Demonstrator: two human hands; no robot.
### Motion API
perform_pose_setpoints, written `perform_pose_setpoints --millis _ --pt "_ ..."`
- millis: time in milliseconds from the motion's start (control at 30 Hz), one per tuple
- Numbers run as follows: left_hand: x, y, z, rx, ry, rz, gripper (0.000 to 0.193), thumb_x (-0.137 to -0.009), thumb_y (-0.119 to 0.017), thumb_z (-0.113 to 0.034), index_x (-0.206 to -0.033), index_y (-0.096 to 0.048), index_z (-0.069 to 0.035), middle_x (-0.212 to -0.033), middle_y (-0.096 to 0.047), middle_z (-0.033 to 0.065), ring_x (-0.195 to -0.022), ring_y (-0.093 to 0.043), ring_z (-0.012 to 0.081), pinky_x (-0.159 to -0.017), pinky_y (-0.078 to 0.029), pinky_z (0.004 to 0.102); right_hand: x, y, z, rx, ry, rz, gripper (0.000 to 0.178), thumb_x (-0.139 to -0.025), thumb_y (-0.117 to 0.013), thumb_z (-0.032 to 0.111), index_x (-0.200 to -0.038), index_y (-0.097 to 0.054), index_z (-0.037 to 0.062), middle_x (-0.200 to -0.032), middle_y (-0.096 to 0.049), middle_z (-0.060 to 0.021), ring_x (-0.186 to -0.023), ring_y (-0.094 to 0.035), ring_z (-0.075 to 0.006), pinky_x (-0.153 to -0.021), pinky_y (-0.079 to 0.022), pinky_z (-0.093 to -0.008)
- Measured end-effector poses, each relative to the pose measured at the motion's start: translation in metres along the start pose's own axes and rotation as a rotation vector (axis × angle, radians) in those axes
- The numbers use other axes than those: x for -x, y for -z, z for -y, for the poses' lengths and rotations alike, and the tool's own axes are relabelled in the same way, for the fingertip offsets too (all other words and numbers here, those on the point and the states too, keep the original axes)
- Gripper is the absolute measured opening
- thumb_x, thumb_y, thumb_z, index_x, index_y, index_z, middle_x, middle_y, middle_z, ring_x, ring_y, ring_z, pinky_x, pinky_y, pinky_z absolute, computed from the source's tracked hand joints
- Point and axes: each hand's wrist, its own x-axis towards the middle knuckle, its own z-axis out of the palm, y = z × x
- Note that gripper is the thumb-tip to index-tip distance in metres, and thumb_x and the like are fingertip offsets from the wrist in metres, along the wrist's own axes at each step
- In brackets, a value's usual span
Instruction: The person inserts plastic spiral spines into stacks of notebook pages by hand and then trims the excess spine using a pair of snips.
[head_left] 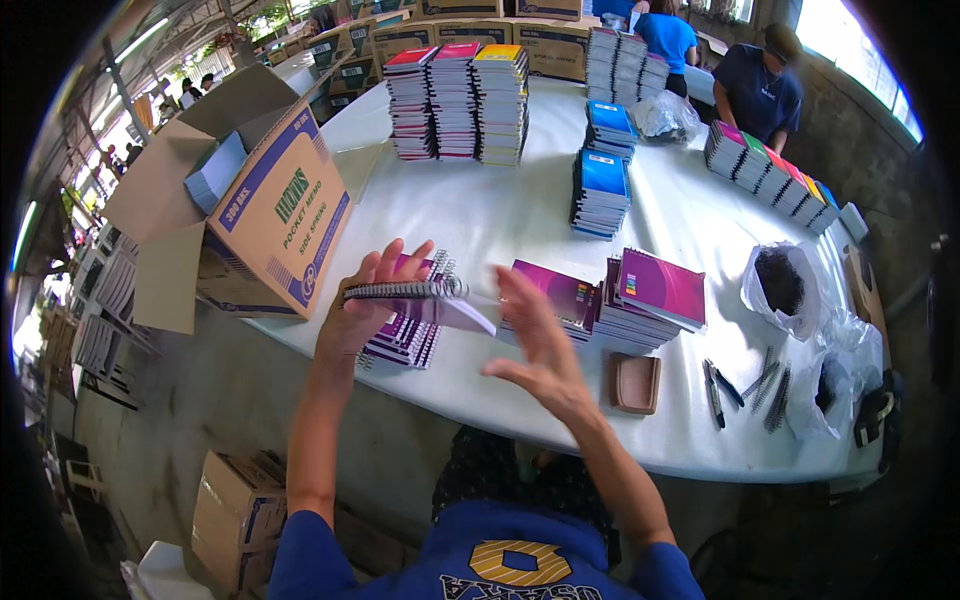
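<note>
So the left hand [362, 300] is holding a small spiral notebook [425, 300] up off the bench [500, 215], fingers spread behind it and the thumb side hidden, so I can't tell exactly how tight the pinch is. The wire coil [405, 290] runs along the top edge and sticks out past the cover at the right end. The right hand [535, 345] is wide open, holding nothing, palm tilted toward the notebook and just beside it.

My read on handling: this thing looks light, a thin pad with a floppy card cover, so it'll bend if you grab it by a loose corner. The coil side is the stiff part, so that's where I'd take hold, pinching across the spine. The glossy cover probably slides a bit, and the wire end could snag.

Right under the left hand sits a short stack of purple notebooks [400, 343], with more purple piles [650, 298] to the right. An open cardboard box [275, 215] stands at the left, a small brown tray [636, 382] near the front edge, loose wire coils [770, 385] beside clear bags [785, 285] of dark bits. Farther back are tall multicoloured stacks [458, 100] and blue-topped stacks [602, 190], with two people [760, 90] at the far side.
</note>
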Motion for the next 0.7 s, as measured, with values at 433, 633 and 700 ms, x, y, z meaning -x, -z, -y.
perform_pose_setpoints --millis 433,633,700 --pt "0.028 0.063 0.000 -0.241 0.739 -0.293 0.068 -0.096 -0.064 -0.028 -0.148 -0.034 0.004 -0.146 -0.046 0.0137 -0.133 -0.043 0.0171 -0.107 -0.038 0.0304 -0.051 -0.046 -0.078 1.060 0.419 0.209 0.036 -0.084 -0.068 0.012 -0.119 -0.064 0.0046 -0.124 -0.064 -0.0135 -0.122 -0.057 -0.0310 -0.110 -0.036 -0.0497" --pt "0.006 0.016 -0.003 -1.260 0.575 -0.389 0.059 -0.094 -0.062 -0.017 -0.148 -0.039 -0.005 -0.151 -0.038 0.0236 -0.144 -0.031 0.0358 -0.115 -0.027 0.0435 0.012 0.062 -0.082 1.515 0.166 -0.052 0.040 -0.085 -0.062 0.004 -0.125 -0.061 0.0004 -0.132 -0.060 -0.0184 -0.127 -0.053 -0.0326 -0.111 -0.039 -0.0464" --pt "-0.006 -0.017 -0.012 -1.249 0.167 -0.381 0.055 -0.095 -0.058 -0.012 -0.147 -0.041 -0.009 -0.154 -0.037 0.0170 -0.145 -0.029 0.0336 -0.117 -0.024 0.0460 0.022 0.071 -0.082 1.605 0.185 0.008 0.041 -0.085 -0.060 0.001 -0.127 -0.060 -0.0003 -0.134 -0.058 -0.0195 -0.128 -0.053 -0.0329 -0.110 -0.041 -0.0454"
